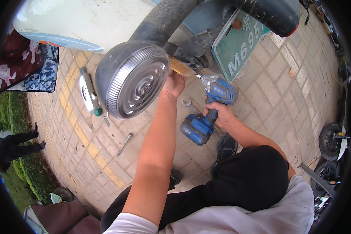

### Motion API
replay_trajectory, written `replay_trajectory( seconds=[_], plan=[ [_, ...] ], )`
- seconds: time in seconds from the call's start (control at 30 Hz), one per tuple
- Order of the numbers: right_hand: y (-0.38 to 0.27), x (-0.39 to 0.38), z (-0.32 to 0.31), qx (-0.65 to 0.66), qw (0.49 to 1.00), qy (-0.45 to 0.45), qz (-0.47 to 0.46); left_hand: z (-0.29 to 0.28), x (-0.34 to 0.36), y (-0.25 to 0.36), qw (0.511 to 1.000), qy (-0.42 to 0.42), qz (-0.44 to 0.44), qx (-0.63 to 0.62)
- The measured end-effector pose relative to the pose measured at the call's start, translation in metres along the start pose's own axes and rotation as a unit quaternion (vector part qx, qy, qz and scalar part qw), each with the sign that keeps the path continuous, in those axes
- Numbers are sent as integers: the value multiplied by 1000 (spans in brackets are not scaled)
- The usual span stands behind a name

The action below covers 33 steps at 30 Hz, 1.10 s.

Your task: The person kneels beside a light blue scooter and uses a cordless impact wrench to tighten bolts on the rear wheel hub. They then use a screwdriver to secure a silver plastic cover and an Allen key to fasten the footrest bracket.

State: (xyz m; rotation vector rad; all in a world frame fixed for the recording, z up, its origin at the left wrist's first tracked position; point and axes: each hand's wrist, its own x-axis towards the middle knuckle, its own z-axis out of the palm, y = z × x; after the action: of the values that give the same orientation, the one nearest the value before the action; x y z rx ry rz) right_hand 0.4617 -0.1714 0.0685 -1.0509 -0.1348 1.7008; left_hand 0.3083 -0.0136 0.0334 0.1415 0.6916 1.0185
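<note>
My right hand (220, 113) grips a blue cordless impact driver (220, 91) with a battery at its base; its silver nose touches or is very near a fitting under the vehicle. My left hand (175, 82) is up beside a yellowish part (181, 66) below the black bracket, fingers curled on it, partly hidden. A round black housing with a ribbed silvery face (132, 82) stands just left of it, on a pale scooter (78, 21). A green number plate (234, 45) hangs at upper right. A wrench (188, 103) lies on the paving between my hands.
A silver tool with a green end (86, 89) and a socket tool (124, 144) lie on the paving (269, 117). A patterned cover (19, 66) is upper left, a person in dark trousers (15, 140) stands left, and other two-wheelers (329, 138) line the right edge.
</note>
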Motion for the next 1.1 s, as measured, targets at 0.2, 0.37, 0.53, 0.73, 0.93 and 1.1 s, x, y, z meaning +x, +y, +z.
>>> replay_trajectory(
  seconds=[0.2, 0.37, 0.53, 0.73, 0.93, 1.1],
  plan=[
    [-5, -4, 8, 81, 994, -10, 69, 2, -1, 1, 1000, 4, -3, 8],
    [0, -2, 8, 37, 999, -8, 13, 4, -2, 2, 1000, 5, -3, 8],
    [3, 0, 4, 8, 1000, 4, -15, 6, -5, 1, 1000, 8, -4, 11],
    [5, 2, 6, 15, 1000, -5, -15, 5, -4, 0, 1000, -11, -4, 17],
    [6, 4, 5, 17, 1000, -6, -15, -1, -2, -2, 999, 7, 10, 35],
    [8, 7, 4, 27, 1000, -9, -13, 4, 1, -3, 999, 12, -47, -22]
  ],
)
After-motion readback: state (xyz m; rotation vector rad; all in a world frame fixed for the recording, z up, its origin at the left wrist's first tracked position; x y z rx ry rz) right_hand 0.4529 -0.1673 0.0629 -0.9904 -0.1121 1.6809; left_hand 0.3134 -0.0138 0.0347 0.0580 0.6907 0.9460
